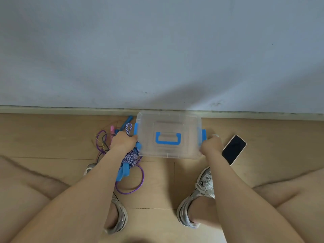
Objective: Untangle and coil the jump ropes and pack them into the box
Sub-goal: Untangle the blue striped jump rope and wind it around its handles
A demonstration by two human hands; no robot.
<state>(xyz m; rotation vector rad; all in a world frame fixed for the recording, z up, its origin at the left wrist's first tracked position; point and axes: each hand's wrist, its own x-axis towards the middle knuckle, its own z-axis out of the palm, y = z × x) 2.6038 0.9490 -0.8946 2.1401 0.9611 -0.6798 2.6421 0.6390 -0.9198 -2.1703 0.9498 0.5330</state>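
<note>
A clear plastic box [185, 120] with a blue lid handle and blue side latches stands on the wooden floor against the wall, its lid on. My left hand [124, 141] grips its left end at the blue latch. My right hand [211, 145] grips its right end beside the other latch. Left of the box lies a tangle of jump ropes: a braided blue-and-white rope [130, 157] with blue handles under my left forearm, a thin purple rope [139, 185] looping toward my feet, and a pink handle [111, 130].
A black-screened phone [234, 149] lies on the floor just right of the box. The wall and baseboard [70, 109] run right behind it. My two sneakers [198, 195] and bent knees frame the near floor.
</note>
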